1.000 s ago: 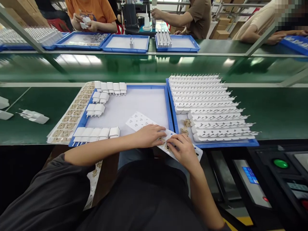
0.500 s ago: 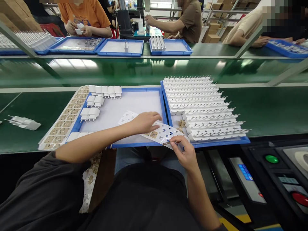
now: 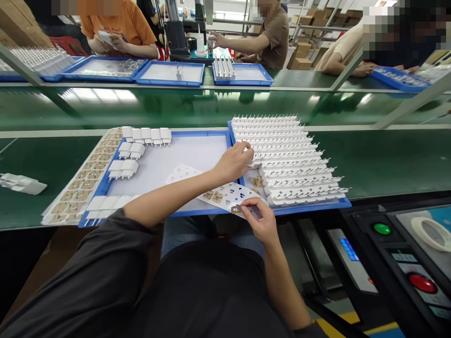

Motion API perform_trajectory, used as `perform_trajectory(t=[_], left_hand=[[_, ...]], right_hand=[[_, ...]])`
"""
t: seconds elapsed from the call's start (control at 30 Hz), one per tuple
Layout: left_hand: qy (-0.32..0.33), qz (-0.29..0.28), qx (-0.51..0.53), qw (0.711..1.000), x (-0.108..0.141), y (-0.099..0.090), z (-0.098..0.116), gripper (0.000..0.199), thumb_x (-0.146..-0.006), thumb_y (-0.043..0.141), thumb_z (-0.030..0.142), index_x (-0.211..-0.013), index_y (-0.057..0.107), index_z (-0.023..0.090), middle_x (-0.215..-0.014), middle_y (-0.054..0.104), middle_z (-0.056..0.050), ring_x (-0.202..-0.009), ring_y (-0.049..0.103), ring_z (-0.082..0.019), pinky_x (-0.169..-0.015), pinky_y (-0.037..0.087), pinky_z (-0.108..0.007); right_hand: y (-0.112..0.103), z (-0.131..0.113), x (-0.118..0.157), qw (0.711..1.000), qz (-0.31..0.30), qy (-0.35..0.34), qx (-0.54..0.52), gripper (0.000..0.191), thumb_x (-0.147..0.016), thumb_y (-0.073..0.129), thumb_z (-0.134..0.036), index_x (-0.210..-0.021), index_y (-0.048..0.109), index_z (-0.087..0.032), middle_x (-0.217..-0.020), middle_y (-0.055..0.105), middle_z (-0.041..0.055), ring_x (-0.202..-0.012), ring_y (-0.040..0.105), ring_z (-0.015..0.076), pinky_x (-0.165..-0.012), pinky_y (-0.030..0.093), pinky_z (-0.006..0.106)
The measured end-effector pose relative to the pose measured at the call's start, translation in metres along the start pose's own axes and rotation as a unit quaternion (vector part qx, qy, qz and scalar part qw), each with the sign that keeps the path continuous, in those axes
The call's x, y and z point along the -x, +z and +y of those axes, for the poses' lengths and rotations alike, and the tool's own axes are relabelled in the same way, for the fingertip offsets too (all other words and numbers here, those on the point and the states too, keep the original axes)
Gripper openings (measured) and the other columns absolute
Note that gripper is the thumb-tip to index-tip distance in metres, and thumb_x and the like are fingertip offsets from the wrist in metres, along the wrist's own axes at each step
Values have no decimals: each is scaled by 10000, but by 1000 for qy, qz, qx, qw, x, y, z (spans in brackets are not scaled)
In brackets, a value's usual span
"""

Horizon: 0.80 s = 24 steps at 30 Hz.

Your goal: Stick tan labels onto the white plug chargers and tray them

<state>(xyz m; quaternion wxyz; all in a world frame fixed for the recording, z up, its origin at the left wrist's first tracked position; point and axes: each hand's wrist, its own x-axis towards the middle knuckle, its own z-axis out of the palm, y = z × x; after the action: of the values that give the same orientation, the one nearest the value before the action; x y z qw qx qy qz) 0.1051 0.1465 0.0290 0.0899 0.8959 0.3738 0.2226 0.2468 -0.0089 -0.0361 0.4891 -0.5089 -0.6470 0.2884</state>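
Blue-lit screen (image 3: 348, 249): bearing pale marks too small to read.
Pale label plates (image 3: 403, 257) near the round red push-button (image 3: 423, 283): too small to read.
Right hand (image 3: 260, 220): pinching a small flat tan piece (image 3: 236, 209) between thumb and forefinger, at the near edge of the sheet; hard to tell whether quite free of it.
Left hand (image 3: 235, 162): half curled, at the left ends of rows of white plastic plugs (image 3: 282, 141) in the right blue plastic tray (image 3: 317, 203); cannot tell whether gripping one.
White punched sheet (image 3: 229, 192): lying slantwise across the left blue plastic tray (image 3: 200, 133), bearing more tan pieces (image 3: 208, 195); partly hidden by the left forearm.
Loose white plug (image 3: 23, 184): cut off by the left picture edge.
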Motion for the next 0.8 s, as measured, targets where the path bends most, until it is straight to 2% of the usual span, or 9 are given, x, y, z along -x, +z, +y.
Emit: perform_trajectory(t=[0.03, 0.1, 0.2, 0.3, 0.43, 0.53, 0.6, 0.7, 0.8], left_hand=[[-11, 5, 71, 997, 11, -14, 5, 262, -863, 700, 210, -1092, 573, 186, -1257, 618, -147, -1105, 617, -286, -881, 526, -405], [-43, 14, 222, 974, 40, -39, 16, 293, -860, 730, 309, -1076, 552, 224, -1117, 655, -75, -971, 656, -224, -828, 567, -360], [-116, 31, 400, 908, 89, -57, 26, 424, -821, 778, 414, -1129, 528, 266, -1171, 639, -61, -997, 681, -211, -796, 602, -332], [-176, 39, 492, 852, 128, -44, 26, 517, -798, 786, 517, -1186, 534, 285, -1154, 655, -69, -966, 696, -221, -766, 613, -347], [-199, 55, 535, 819, 153, -12, 22, 541, -792, 772, 592, -1166, 573, 257, -1111, 696, -88, -1016, 696, -258, -837, 605, -394], [-177, 68, 538, 821, 158, 0, 22, 502, -825, 769, 546, -1193, 594, 255, -1160, 690, -98, -1084, 686, -265, -931, 588, -421], [-152, 69, 503, 848, 159, 1, 24, 455, -858, 768, 459, -1239, 606, 268, -1183, 687, -92, -1103, 679, -250, -959, 579, -413], [-116, 105, 411, 898, 160, -1, 26, 407, -874, 767, 334, -1249, 625, 264, -1183, 689, -95, -1097, 676, -235, -872, 597, -350], [-82, 151, 363, 916, 162, 0, 29, 416, -865, 764, 217, -1248, 605, 253, -1287, 677, -115, -1183, 666, -245, -866, 597, -320]], right_hand=[[-1, -1, -1, 1000, 2, -2, 0, 107, -961, 623, -319, -926, 676, -232, -877, 727, 48, -837, 706, 210, -779, 581, 353], [-2, -5, -3, 1000, 4, -16, 6, 79, -959, 626, -285, -929, 678, -235, -877, 734, 40, -834, 709, 204, -774, 578, 342], [-5, -13, -5, 998, 19, -53, 0, 58, -953, 631, -233, -948, 688, -243, -897, 738, 33, -853, 706, 201, -793, 572, 344], [-4, -24, -7, 996, 25, -59, -66, 53, -945, 645, -224, -955, 690, -252, -887, 726, 33, -861, 698, 210, -801, 570, 365], [1, -39, -8, 980, -26, -48, -190, 59, -932, 658, -207, -944, 687, -257, -862, 711, 26, -830, 683, 195, -771, 577, 351], [6, -47, -7, 972, -49, -42, -226, 27, -924, 671, -231, -919, 684, -255, -840, 704, 22, -803, 672, 184, -747, 578, 332], [9, -48, -6, 971, -46, -29, -231, 30, -926, 672, -267, -903, 681, -249, -833, 698, 28, -794, 666, 186, -727, 577, 326], [13, -47, -3, 970, -49, -8, -238, 27, -933, 668, -251, -911, 684, -252, -843, 686, 24, -800, 654, 175, -725, 562, 305], [17, -46, 0, 970, -39, 5, -240, 67, -936, 666, -202, -941, 693, -262, -865, 680, 11, -820, 647, 157, -755, 542, 281]])
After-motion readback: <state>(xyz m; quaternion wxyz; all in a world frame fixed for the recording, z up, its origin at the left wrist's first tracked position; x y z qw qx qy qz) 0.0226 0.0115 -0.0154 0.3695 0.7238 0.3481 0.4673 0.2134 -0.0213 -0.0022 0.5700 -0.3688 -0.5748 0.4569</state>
